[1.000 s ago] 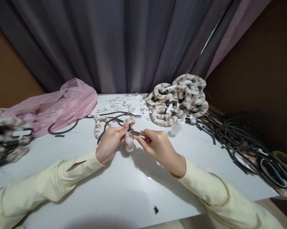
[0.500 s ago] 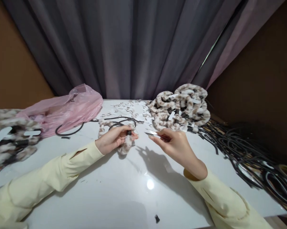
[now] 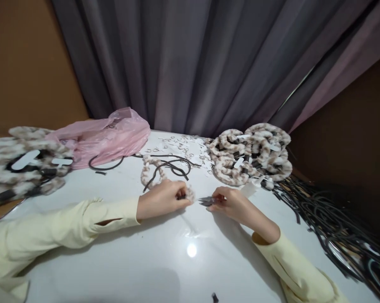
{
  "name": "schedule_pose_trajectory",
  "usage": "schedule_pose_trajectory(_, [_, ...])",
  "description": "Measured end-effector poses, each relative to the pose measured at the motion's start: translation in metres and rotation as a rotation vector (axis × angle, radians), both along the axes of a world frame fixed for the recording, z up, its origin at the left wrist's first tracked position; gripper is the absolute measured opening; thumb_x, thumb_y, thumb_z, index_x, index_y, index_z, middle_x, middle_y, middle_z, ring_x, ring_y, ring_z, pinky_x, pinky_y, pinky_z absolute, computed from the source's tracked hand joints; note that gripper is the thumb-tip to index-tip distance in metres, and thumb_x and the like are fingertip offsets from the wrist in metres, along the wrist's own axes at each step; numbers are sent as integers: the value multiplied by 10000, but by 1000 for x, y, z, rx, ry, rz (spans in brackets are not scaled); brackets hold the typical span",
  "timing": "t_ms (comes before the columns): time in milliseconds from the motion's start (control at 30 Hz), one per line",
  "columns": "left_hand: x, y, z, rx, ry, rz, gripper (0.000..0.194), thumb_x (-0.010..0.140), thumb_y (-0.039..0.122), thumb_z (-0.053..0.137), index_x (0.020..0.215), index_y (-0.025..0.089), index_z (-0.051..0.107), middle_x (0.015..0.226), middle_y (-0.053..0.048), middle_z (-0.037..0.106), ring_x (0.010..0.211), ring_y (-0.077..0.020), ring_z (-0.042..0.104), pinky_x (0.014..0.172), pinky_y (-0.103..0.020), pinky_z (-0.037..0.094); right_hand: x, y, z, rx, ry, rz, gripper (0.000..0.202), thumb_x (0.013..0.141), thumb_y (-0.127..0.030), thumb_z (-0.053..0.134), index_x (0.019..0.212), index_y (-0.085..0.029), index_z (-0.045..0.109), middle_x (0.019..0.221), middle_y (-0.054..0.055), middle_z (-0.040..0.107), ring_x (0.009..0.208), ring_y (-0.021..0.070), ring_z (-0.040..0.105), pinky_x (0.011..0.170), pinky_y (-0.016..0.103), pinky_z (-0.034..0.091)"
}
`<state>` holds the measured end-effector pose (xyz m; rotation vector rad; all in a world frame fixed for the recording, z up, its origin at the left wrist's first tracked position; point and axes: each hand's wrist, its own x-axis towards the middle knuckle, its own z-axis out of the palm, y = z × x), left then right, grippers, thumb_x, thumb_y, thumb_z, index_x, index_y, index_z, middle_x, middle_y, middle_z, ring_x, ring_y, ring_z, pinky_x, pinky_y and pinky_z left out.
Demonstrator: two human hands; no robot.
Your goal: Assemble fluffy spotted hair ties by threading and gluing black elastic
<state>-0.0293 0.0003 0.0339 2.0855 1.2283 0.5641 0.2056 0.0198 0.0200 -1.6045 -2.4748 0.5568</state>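
My left hand (image 3: 167, 197) is closed around a fluffy white-and-brown plush cord (image 3: 190, 193) with a dark band on it. One fuzzy end pokes out past my fingertips, and a loop of similar cord (image 3: 144, 171) lies on the table behind the hand. My right hand (image 3: 229, 203) grips a pair of small thread snips (image 3: 205, 201), whose blades point left at the fuzzy end with a small gap between. The blade tips look slightly apart. My fingers hide most of the snips' handle and the part of the cord in my palm.
Black cords (image 3: 177, 166) curl across the white table (image 3: 139, 256). A pink plastic bag (image 3: 114, 136) and plush coils (image 3: 25, 162) with white tags sit at left. More tagged plush loops (image 3: 253, 151) lie back right, beside a heap of black tubing (image 3: 328, 223). Small rings (image 3: 180, 145) are scattered behind.
The camera view has turned. My left hand has rolled over, knuckles up, and come lower with the plush cord. The snips in my right hand are lower and closer to the cord's fuzzy end.
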Motion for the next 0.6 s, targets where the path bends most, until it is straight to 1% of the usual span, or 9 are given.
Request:
schedule_pose_trajectory(67, [-2, -6, -6, 53, 67, -106, 219, 773, 377, 605, 780, 173, 525, 727, 7, 592, 673, -155, 554, 585, -240, 384, 4, 2, -2, 5, 30, 60, 259, 700, -378, 707, 801, -170, 591, 787, 51, 596, 675, 170, 539, 578, 259, 401])
schedule_pose_trajectory(133, [-5, -12, -9, 71, 84, -179, 346, 739, 431, 650, 933, 176, 520, 883, -22, 606, 794, -183, 567, 655, -263, 417, 7, 2, 0, 16, 61, 131, 245, 707, -345, 711, 838, -170, 599, 845, 66, 587, 713, 179, 550, 623, 279, 435])
schedule_pose_trajectory(200, [-10, -20, -10, 124, 109, -236, 507, 702, 444, 689, 1064, 160, 475, 1024, -68, 578, 922, -217, 548, 745, -301, 434, 7, -1, 4, 53, 126, 189, 174, 759, -286, 664, 877, -172, 606, 921, 87, 581, 775, 194, 561, 659, 297, 457])
schedule_pose_trajectory(233, [-14, -24, -10, 168, 131, -253, 549, 702, 436, 693, 1102, 146, 455, 1066, -91, 560, 973, -234, 528, 789, -324, 431, 4, -4, 6, 75, 174, 218, 144, 791, -266, 628, 900, -174, 607, 958, 96, 577, 818, 203, 564, 678, 303, 465])
schedule_pose_trajectory(267, [-18, -29, -11, 218, 157, -263, 550, 716, 423, 684, 1118, 132, 447, 1081, -107, 550, 996, -245, 513, 815, -343, 427, 1, -8, 9, 95, 228, 250, 127, 822, -253, 589, 922, -177, 607, 987, 100, 576, 862, 208, 563, 705, 309, 469])
schedule_pose_trajectory(367, [-31, -39, -19, 378, 207, -274, 392, 809, 352, 596, 1096, 117, 472, 1059, -122, 550, 977, -243, 501, 830, -365, 426, -15, -20, 12, 110, 355, 366, 138, 877, -237, 521, 980, -194, 604, 1002, 90, 589, 938, 201, 547, 791, 321, 458])
schedule_pose_trajectory(467, [-38, -41, -32, 572, 208, -269, 199, 894, 229, 464, 1050, 116, 512, 984, -107, 579, 921, -218, 513, 831, -365, 423, -30, -29, 6, 101, 357, 466, 176, 885, -187, 500, 1043, -193, 578, 999, 88, 591, 961, 204, 515, 812, 335, 444])
schedule_pose_trajectory(533, [-39, -39, -40, 665, 195, -277, 171, 909, 162, 415, 1025, 114, 531, 927, -93, 594, 877, -200, 521, 823, -357, 424, -36, -31, -1, 121, 314, 504, 201, 875, -135, 484, 1054, -180, 565, 982, 96, 587, 951, 216, 492, 790, 352, 438])
schedule_pose_trajectory(600, [-38, -37, -46, 693, 182, -300, 186, 905, 113, 398, 1028, 116, 538, 902, -86, 599, 838, -184, 524, 796, -335, 432, -38, -32, -9, 163, 278, 511, 205, 860, -90, 470, 1019, -174, 569, 950, 95, 587, 924, 222, 475, 770, 365, 425])
